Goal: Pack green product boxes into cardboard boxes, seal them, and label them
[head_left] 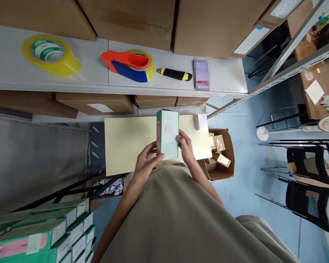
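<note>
A pale green and white carton [168, 137] with darker green edges and a pink picture on its side is held over the cream tabletop [126, 146]. My left hand [148, 157] grips its lower left edge, thumb on the front. On the opposite side, my right hand [185, 144] is closed round the right edge. Some of my fingers are hidden behind the carton. A small white box [201, 122] stands at the table's right end, apart from my hands.
On the shelf above lie a yellow tape roll [47, 54], a tape dispenser [131, 65], and a utility knife [174, 74]. An open cardboard box [230, 155] with small brown boxes stands right of the table. Stacked green cartons [44, 233] occupy the lower left. Chairs [307, 201] stand at right.
</note>
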Action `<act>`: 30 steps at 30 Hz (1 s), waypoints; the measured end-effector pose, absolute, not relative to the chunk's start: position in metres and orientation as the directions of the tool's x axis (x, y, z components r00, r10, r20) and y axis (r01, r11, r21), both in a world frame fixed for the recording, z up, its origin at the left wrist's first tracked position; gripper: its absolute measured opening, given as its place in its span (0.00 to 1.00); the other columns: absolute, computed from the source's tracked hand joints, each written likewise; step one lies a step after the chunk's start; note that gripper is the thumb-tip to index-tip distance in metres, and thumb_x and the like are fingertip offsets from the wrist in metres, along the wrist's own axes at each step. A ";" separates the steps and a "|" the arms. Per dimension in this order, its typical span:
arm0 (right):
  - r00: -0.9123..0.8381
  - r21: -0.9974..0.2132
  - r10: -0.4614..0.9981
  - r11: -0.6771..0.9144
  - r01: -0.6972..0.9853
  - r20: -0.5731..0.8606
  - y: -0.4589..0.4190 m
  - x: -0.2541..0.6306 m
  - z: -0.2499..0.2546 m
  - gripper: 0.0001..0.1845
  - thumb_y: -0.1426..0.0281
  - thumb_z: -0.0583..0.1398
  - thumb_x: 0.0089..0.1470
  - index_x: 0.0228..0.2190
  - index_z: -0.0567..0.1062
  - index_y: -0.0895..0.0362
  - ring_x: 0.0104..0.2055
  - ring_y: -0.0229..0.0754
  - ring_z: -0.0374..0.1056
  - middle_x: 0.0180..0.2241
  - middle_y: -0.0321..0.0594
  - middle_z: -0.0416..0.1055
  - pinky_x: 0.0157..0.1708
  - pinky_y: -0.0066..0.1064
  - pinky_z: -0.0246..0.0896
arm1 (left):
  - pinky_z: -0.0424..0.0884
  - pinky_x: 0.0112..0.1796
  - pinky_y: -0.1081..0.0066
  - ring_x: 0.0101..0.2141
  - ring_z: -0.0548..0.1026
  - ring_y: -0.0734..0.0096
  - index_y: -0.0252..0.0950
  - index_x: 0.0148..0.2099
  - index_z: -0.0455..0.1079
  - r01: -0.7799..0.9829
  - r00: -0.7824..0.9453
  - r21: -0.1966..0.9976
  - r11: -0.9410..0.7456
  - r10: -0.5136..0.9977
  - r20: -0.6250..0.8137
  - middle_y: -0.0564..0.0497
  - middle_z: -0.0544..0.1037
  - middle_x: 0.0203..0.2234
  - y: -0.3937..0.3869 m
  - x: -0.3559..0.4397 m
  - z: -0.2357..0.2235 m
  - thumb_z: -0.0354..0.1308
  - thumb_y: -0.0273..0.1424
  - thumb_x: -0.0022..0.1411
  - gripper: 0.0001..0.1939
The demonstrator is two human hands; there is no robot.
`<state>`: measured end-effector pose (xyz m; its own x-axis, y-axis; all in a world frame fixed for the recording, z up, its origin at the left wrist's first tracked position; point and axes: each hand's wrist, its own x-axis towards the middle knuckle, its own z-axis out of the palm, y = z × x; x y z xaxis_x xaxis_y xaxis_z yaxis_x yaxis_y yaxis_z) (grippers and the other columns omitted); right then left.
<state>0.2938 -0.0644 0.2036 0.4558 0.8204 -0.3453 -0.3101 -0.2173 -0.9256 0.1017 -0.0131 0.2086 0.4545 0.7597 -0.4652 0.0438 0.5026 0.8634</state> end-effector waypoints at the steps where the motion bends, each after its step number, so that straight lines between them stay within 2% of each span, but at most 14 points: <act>1: 0.470 -0.936 0.821 -0.207 -0.283 -0.324 -0.062 0.293 0.204 0.37 0.44 0.68 0.61 0.64 0.80 0.50 0.60 0.56 0.78 0.62 0.47 0.82 0.54 0.44 0.80 | 0.84 0.51 0.55 0.58 0.82 0.45 0.38 0.64 0.77 0.076 0.401 0.886 0.458 0.799 -0.448 0.38 0.83 0.57 -0.016 0.103 0.210 0.84 0.49 0.49 0.45; 4: 0.498 -0.948 0.816 -0.186 -0.257 -0.295 -0.055 0.289 0.203 0.48 0.43 0.74 0.55 0.69 0.75 0.49 0.58 0.56 0.80 0.63 0.49 0.81 0.53 0.43 0.80 | 0.85 0.48 0.58 0.60 0.79 0.46 0.42 0.65 0.75 0.213 0.250 0.944 0.253 0.920 -0.302 0.39 0.78 0.62 -0.024 0.105 0.220 0.84 0.47 0.49 0.44; 7: 0.501 -0.931 0.795 -0.212 -0.298 -0.342 -0.053 0.289 0.199 0.54 0.43 0.76 0.52 0.72 0.72 0.49 0.53 0.53 0.81 0.57 0.47 0.84 0.48 0.40 0.79 | 0.85 0.48 0.60 0.61 0.78 0.48 0.43 0.63 0.76 0.246 0.272 0.955 0.167 0.934 -0.233 0.40 0.77 0.63 -0.028 0.103 0.228 0.82 0.47 0.54 0.39; 10: 0.484 -0.914 0.788 -0.240 -0.327 -0.380 -0.057 0.291 0.197 0.50 0.43 0.72 0.55 0.72 0.73 0.49 0.48 0.49 0.79 0.51 0.43 0.84 0.42 0.36 0.77 | 0.84 0.50 0.58 0.61 0.80 0.47 0.41 0.61 0.77 0.117 0.324 0.940 0.320 0.883 -0.341 0.38 0.81 0.60 -0.026 0.096 0.226 0.78 0.52 0.60 0.34; 14: 0.451 -0.909 0.809 -0.228 -0.349 -0.376 -0.063 0.293 0.196 0.47 0.44 0.70 0.56 0.71 0.74 0.49 0.46 0.47 0.78 0.49 0.41 0.84 0.41 0.34 0.76 | 0.82 0.56 0.52 0.62 0.81 0.43 0.37 0.62 0.78 0.010 0.421 0.838 0.546 0.758 -0.499 0.35 0.82 0.62 -0.020 0.087 0.215 0.82 0.56 0.54 0.42; 18: 0.391 -0.917 0.849 -0.236 -0.321 -0.355 -0.064 0.291 0.200 0.45 0.43 0.70 0.58 0.71 0.75 0.48 0.51 0.50 0.79 0.53 0.42 0.85 0.47 0.39 0.79 | 0.82 0.58 0.51 0.58 0.84 0.43 0.36 0.59 0.80 -0.026 0.468 0.796 0.604 0.711 -0.524 0.36 0.86 0.57 -0.020 0.084 0.208 0.84 0.55 0.50 0.42; 21: 0.377 -0.951 0.884 -0.192 -0.244 -0.275 -0.058 0.289 0.206 0.40 0.41 0.69 0.60 0.66 0.80 0.47 0.59 0.55 0.78 0.59 0.44 0.84 0.55 0.45 0.80 | 0.83 0.55 0.52 0.57 0.83 0.44 0.37 0.58 0.80 0.017 0.411 0.847 0.531 0.769 -0.490 0.38 0.85 0.55 -0.024 0.086 0.208 0.84 0.53 0.50 0.41; 23: 0.386 -0.966 0.893 -0.159 -0.207 -0.229 -0.054 0.287 0.208 0.41 0.40 0.71 0.59 0.65 0.81 0.48 0.61 0.57 0.78 0.62 0.45 0.82 0.56 0.46 0.80 | 0.84 0.52 0.54 0.59 0.81 0.45 0.38 0.60 0.78 0.080 0.310 0.902 0.424 0.849 -0.427 0.38 0.83 0.57 -0.029 0.089 0.211 0.83 0.52 0.51 0.40; 25: 0.393 -0.967 0.892 -0.155 -0.201 -0.225 -0.050 0.287 0.207 0.46 0.39 0.73 0.57 0.68 0.78 0.47 0.58 0.56 0.80 0.63 0.46 0.82 0.53 0.46 0.81 | 0.85 0.50 0.57 0.62 0.78 0.45 0.40 0.62 0.76 0.177 0.217 0.943 0.281 0.924 -0.316 0.39 0.79 0.60 -0.035 0.093 0.216 0.82 0.51 0.53 0.40; 27: 0.399 -0.962 0.883 -0.172 -0.213 -0.246 -0.050 0.289 0.203 0.50 0.39 0.73 0.57 0.72 0.74 0.46 0.54 0.54 0.81 0.60 0.45 0.83 0.50 0.44 0.82 | 0.85 0.49 0.58 0.64 0.76 0.46 0.42 0.63 0.74 0.257 0.205 0.954 0.154 0.956 -0.209 0.39 0.76 0.62 -0.042 0.096 0.224 0.81 0.50 0.57 0.38; 30: 0.410 -0.949 0.863 -0.214 -0.232 -0.295 -0.052 0.295 0.196 0.46 0.38 0.70 0.61 0.72 0.74 0.45 0.50 0.50 0.80 0.53 0.42 0.86 0.47 0.43 0.82 | 0.86 0.49 0.58 0.63 0.77 0.47 0.43 0.65 0.73 0.285 0.274 0.956 0.064 0.951 -0.145 0.40 0.74 0.62 -0.051 0.100 0.237 0.78 0.48 0.62 0.35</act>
